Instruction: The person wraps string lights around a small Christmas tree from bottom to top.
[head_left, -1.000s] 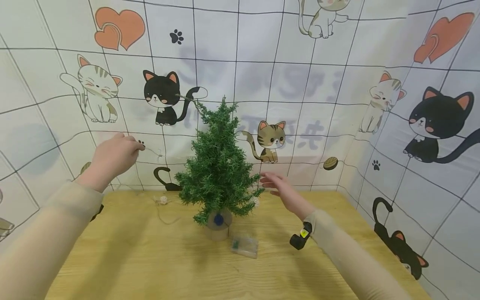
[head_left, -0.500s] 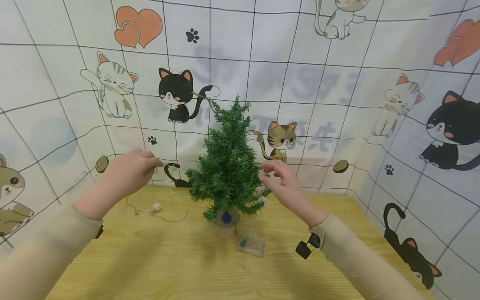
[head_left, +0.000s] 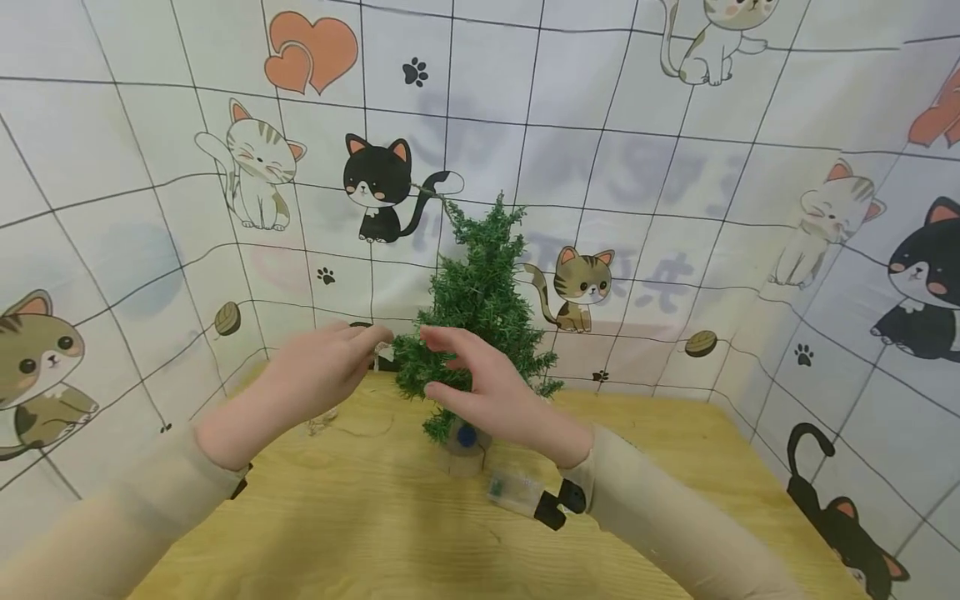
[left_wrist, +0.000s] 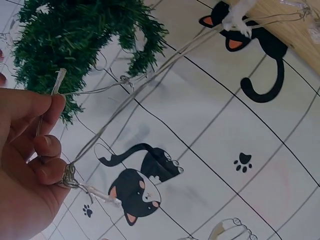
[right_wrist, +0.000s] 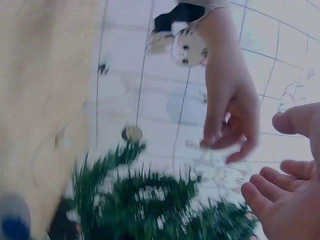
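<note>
A small green artificial Christmas tree point(head_left: 491, 275) stands near the back of the table in the head view. To its left, my left hand point(head_left: 322, 367) pinches a thin fairy-light wire point(left_wrist: 160, 70) between thumb and fingers. In the left wrist view a clear bulb point(left_wrist: 61, 80) pokes up from the pinch, and a tangled knot point(left_wrist: 70, 176) lies by the curled lower fingers. Part of the wire runs back toward the table. My right hand point(head_left: 495, 387) is in front of the tree, fingers relaxed and apart, holding nothing. It hides some lower branches.
On the wooden table point(head_left: 375, 517), a clear flat box point(head_left: 513, 490) lies right of the tree's base point(head_left: 465, 461), which bears a blue round spot point(head_left: 467, 435). Loose wire point(head_left: 367, 429) trails at left. A cat-print cloth point(head_left: 600, 167) hangs behind.
My left hand has moved right toward the tree with the wire. My right hand has swung left from the tree's right side to its front. The head view has turned left.
</note>
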